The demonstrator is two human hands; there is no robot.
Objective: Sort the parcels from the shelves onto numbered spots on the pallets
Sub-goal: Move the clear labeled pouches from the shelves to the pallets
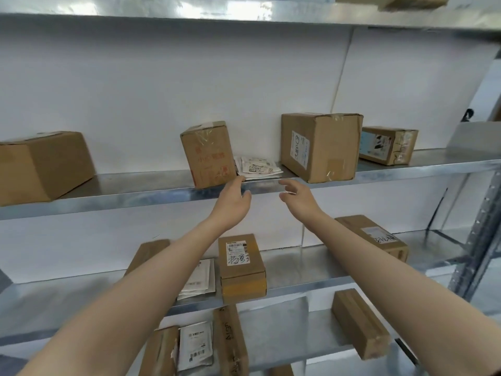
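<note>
Step in hand: a judgement: you are reaching for the white mailers [257, 166]; nothing is picked up yet.
Target position: the white mailers lie flat in a loose pile on the middle shelf [122, 198], between the small box [207, 156] and the big box [321, 147], close against the small box.
Left hand [233, 204]: fingers [240, 181] straight and open, tips at the shelf's front lip just under the pile; it holds nothing.
Right hand [299, 199]: fingers [287, 183] spread and relaxed, just short of the lip; it holds nothing.
Grip advice: slide your left fingers under the whole pile and bring the right hand down on top, so the thin mailers come off together and none slips out.
Caution: the small box stands tilted, and a knock from your left wrist could tip it; draw the pile straight toward you.
Writing, mailers: printed labels with barcodes; the text is too blurred to read.
Writing, small box: red printed characters, not legible.
Writing, big box: white label on its front face, not legible.
Writing, lower box [240, 264]: barcode label with black handwritten strokes; you cannot read it from here.
Pallets: not in view, so check the mailers' numbers before you walk.
</note>
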